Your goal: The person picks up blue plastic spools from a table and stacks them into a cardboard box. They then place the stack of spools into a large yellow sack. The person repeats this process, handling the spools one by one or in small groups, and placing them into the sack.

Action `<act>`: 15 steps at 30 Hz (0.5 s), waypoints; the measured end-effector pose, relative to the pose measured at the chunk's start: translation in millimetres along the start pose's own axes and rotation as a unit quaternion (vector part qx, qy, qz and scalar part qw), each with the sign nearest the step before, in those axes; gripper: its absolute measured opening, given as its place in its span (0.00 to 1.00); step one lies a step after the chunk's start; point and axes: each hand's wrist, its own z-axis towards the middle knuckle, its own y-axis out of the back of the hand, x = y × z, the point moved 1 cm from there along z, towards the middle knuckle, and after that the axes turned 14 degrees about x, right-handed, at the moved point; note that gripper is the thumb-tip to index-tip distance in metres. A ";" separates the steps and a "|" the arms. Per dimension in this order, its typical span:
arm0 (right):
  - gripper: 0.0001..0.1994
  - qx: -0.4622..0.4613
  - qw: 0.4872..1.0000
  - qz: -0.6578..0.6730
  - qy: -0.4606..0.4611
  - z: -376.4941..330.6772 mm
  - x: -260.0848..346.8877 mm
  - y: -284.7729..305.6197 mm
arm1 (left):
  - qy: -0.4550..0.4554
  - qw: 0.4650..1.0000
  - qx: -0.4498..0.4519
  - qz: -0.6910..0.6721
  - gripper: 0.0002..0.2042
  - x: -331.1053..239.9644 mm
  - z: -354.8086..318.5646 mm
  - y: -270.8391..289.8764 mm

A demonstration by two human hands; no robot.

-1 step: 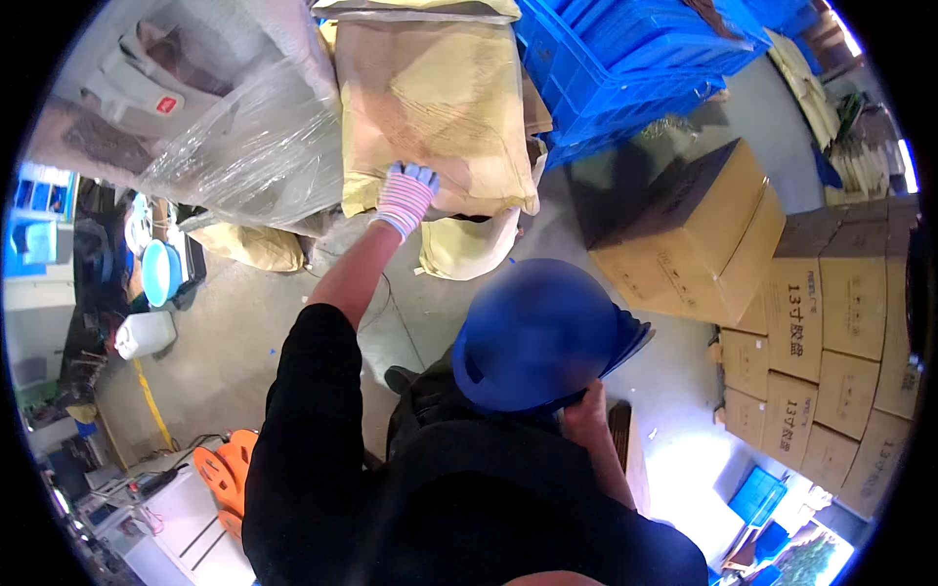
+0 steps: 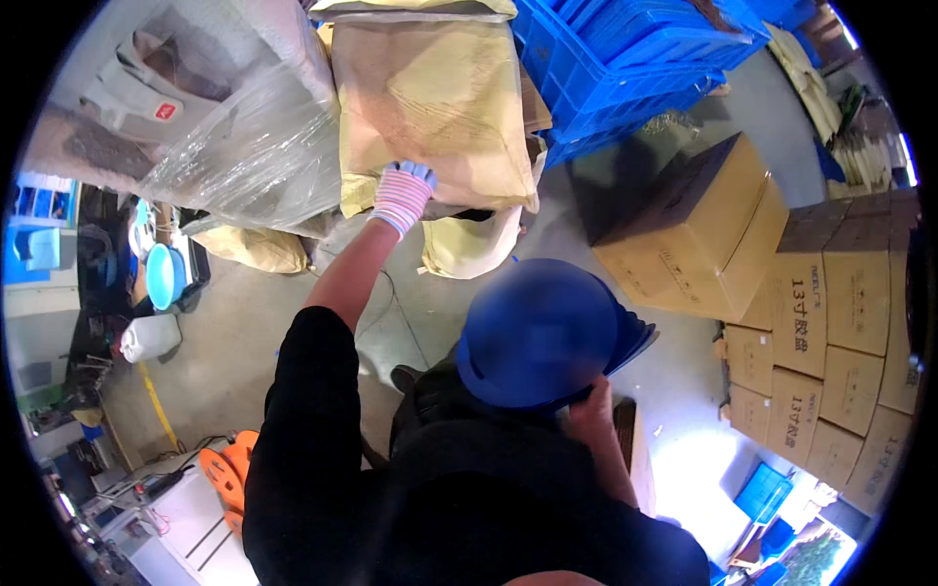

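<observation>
My left hand [image 2: 402, 198], in a striped glove with grey-blue fingertips, reaches forward with its fingers curled at the near edge of a tan paper sack [image 2: 430, 107]. The sack is creased and lies on the stack ahead of me. A dark blue, round bucket-like container [image 2: 535, 337] is at my front right, its rounded side toward me and partly blurred. My right hand [image 2: 589, 408], apparently bare, is closed on its near rim; some fingers are hidden behind the rim. Below the tan sack hangs a pale yellow sack flap [image 2: 472, 244].
Clear plastic wrap [image 2: 249, 161] covers a load at the left. Blue crates [image 2: 625, 83] stand at the far right, with a large carton [image 2: 694, 234] nearer and stacked cartons [image 2: 796, 371] beyond. A light blue basin [image 2: 164, 276], white jug [image 2: 150, 338] and orange reels [image 2: 227, 479] are leftward.
</observation>
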 end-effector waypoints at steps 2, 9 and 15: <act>0.09 0.085 0.994 0.058 -0.028 -11.5 12.8 1.1 | 0.030 0.993 -0.093 -0.059 0.12 15.8 -8.6 19.2; 0.10 0.028 0.995 0.038 0.082 6.6 -3.6 46.9 | 0.108 0.898 -0.336 -0.264 0.11 77.9 -115.8 143.8; 0.11 0.146 0.985 -0.028 0.085 -26.9 -18.6 36.5 | 0.120 0.810 -0.351 -0.453 0.10 128.3 -283.2 180.9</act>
